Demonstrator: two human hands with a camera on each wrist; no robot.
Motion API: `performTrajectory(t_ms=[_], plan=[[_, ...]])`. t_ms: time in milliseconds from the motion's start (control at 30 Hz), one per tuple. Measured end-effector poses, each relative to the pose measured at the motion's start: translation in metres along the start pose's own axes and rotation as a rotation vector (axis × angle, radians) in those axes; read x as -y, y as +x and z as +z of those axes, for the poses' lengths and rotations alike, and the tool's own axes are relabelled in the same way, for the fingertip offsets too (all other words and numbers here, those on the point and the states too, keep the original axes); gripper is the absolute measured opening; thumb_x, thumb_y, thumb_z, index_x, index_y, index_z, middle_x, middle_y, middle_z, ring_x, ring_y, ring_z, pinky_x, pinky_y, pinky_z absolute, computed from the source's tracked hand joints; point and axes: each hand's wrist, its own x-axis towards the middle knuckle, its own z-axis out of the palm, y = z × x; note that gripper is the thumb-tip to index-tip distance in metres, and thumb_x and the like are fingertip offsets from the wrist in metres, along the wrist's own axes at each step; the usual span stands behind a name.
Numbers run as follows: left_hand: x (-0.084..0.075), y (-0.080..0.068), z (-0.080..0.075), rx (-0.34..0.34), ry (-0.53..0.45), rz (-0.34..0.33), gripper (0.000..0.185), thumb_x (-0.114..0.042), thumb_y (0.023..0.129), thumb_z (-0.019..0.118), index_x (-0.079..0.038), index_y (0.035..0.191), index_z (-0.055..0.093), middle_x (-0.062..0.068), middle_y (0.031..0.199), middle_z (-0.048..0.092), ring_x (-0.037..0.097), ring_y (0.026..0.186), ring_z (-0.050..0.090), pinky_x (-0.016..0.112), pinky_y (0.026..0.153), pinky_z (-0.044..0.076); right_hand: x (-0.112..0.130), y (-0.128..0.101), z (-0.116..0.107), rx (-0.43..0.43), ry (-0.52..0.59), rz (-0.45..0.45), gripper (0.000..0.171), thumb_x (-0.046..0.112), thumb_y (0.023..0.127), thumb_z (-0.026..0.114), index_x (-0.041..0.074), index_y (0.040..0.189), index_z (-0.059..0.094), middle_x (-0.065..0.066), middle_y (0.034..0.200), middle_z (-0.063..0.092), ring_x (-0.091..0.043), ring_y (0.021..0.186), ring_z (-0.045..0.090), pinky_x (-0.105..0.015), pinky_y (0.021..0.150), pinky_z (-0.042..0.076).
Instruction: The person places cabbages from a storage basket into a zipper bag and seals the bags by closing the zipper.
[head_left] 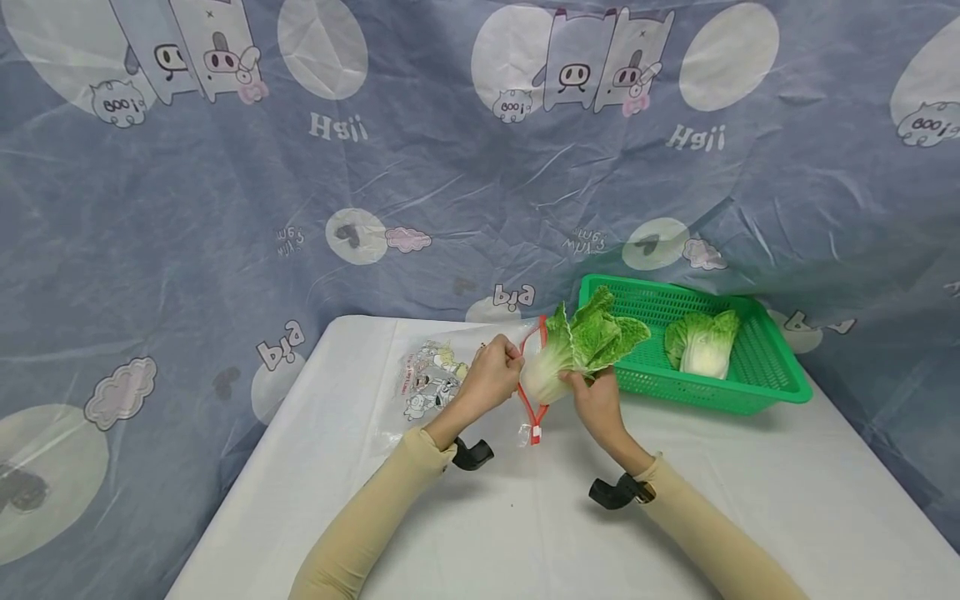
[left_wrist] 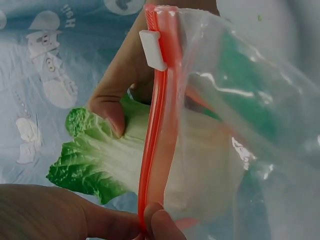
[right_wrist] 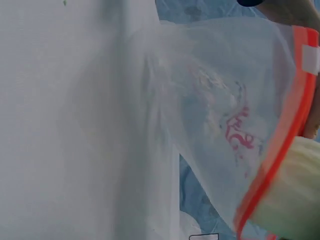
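**Leafy cabbage (head_left: 570,350), base first, in the mouth of a clear zip bag (head_left: 438,375)**

The cabbage is held above the white table (head_left: 525,533), toward its far edge. The pale base lies within the bag's mouth; the leaves remain outside, toward the right edge. The left hand (head_left: 491,371) pinches the bag's red rim (left_wrist: 155,130) between thumb and finger. The right hand (head_left: 600,404) grips the cabbage, thumb laid on the stalk, other fingers mostly hidden.

Probable faults: the rim appears to be held at one place only, so its free side could sag and catch on the base. A slack left-hand pinch might let the thin film slip away under a push. The spread leaves could fold or tear against the rim. The white slider (left_wrist: 153,50), at the rim end away from the far edge, may also snag.

Appearance: the base is rounded, smooth and creamy white; ribs run up through pale green into bright, crinkled leaves with ruffled margins. The film slightly clouds the base. A similar second cabbage (head_left: 705,350) lies in the green basket (head_left: 765,396) near the table's far right corner.
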Motion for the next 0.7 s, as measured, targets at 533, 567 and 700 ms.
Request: performTrajectory(t_ms=[533,567,700], plan=[[-0.002,-0.003,0.006,0.050,-0.116,-0.026,0.007,-0.008,0.098,0.050,-0.002,0.096,0.053,0.009,0.076,0.059,0.013,0.052,0.060,0.024,0.046,0.051,-0.017,-0.010,-0.008,0.448,0.361,0.068,0.049,0.019,0.103,0.041,0.005,0.146,0.022,-0.004,0.136,0.043,-0.005,0.123,0.046,-0.013,0.099,0.041],[-0.002,-0.003,0.007,0.055,-0.134,-0.026,0.007,-0.008,0.098,0.050,-0.002,0.096,0.053,0.010,0.077,0.059,0.014,0.052,0.061,0.026,0.047,0.052,-0.019,-0.009,-0.009,0.474,0.408,0.053,0.046,0.015,0.102,0.040,0.005,0.145,0.025,0.000,0.134,0.045,-0.003,0.122,0.047,-0.013,0.099,0.041],[-0.004,-0.003,0.006,0.047,-0.183,-0.033,0.005,-0.005,0.098,0.049,-0.001,0.098,0.052,0.011,0.082,0.059,0.017,0.055,0.063,0.030,0.052,0.056,-0.025,-0.008,-0.013,0.613,0.512,-0.015,0.047,0.002,0.096,0.039,0.014,0.141,0.034,0.013,0.129,0.052,0.003,0.121,0.047,-0.013,0.101,0.038]])
